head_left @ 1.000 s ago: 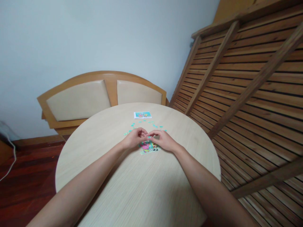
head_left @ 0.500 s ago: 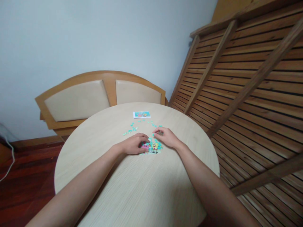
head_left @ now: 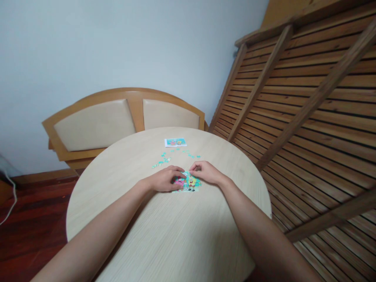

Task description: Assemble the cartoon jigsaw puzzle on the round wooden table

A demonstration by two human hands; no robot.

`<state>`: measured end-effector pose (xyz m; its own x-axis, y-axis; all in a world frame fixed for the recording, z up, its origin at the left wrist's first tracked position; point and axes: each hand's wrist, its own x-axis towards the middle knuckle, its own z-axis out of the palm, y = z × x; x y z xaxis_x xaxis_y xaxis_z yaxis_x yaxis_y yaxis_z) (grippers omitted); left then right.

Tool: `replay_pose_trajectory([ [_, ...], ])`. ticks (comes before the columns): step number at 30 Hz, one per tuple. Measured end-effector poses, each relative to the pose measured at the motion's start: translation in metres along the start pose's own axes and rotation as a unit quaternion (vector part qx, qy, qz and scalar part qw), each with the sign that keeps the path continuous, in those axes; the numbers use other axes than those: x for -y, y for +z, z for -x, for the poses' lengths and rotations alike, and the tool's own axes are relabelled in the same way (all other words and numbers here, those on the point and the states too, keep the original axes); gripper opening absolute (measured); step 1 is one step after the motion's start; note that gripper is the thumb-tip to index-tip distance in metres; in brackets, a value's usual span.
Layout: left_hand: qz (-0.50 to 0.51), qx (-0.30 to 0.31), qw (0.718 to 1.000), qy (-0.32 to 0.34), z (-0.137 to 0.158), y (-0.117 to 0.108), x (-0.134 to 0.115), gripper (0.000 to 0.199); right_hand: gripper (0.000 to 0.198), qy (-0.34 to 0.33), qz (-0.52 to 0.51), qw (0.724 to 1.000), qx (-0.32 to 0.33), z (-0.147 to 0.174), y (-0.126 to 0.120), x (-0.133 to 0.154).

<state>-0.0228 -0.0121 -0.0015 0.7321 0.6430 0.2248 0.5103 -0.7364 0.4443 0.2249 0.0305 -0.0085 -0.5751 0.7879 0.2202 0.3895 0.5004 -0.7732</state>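
Observation:
A partly assembled jigsaw puzzle [head_left: 192,182] with colourful cartoon figures on turquoise lies on the round table. My left hand [head_left: 169,178] rests over its left side, fingers spread and curved, touching the puzzle and covering part of it. At the puzzle's upper edge, my right hand [head_left: 202,171] has thumb and forefinger pinched on a small puzzle piece, mostly hidden by the fingertips. Loose turquoise puzzle pieces [head_left: 164,160] lie scattered in an arc beyond both hands. Behind them is a small picture card [head_left: 175,142] with similar cartoon figures.
The pale round table [head_left: 117,164] has its curved edge in view left and right. Behind it stands a wooden headboard [head_left: 136,113] with cream panels, against the wall. A slatted wooden frame [head_left: 293,109] leans along the right. A white cable [head_left: 13,196] hangs at the left.
My right hand has lowered slightly toward me, bringing the pinched piece from just beyond the puzzle down to its upper edge. My left hand has stayed on the puzzle.

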Motion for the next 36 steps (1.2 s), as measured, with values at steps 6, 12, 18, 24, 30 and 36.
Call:
replay_pose_trajectory([
  [6, -0.008, 0.01, 1.0, 0.002, -0.0009, -0.0005, -0.0005, 0.043, 0.019, -0.016, 0.019, 1.0, 0.012, -0.0013, 0.0003, -0.0009],
  [12, -0.003, 0.007, 1.0, 0.004, -0.0007, -0.0009, -0.0007, 0.042, 0.022, -0.006, 0.018, 1.0, 0.016, -0.0022, 0.0007, -0.0037],
  [18, -0.001, 0.008, 1.0, -0.002, -0.0002, -0.0004, 0.0003, 0.043, 0.022, -0.004, 0.014, 1.0, 0.018, -0.0029, 0.0009, -0.0067],
  [24, -0.011, 0.017, 1.0, -0.008, -0.0005, -0.0017, -0.0015, 0.043, 0.022, -0.008, 0.02, 1.0, 0.02, -0.0034, 0.0017, -0.0072],
  [30, -0.016, 0.018, 1.0, -0.006, -0.0004, -0.0019, -0.0014, 0.043, 0.02, -0.013, 0.042, 0.999, 0.021, -0.0038, 0.0015, -0.0092],
  [36, -0.019, 0.013, 1.0, -0.002, -0.0012, -0.0013, -0.0012, 0.042, 0.017, -0.012, 0.075, 0.997, 0.017, -0.0029, 0.0, -0.0054],
])
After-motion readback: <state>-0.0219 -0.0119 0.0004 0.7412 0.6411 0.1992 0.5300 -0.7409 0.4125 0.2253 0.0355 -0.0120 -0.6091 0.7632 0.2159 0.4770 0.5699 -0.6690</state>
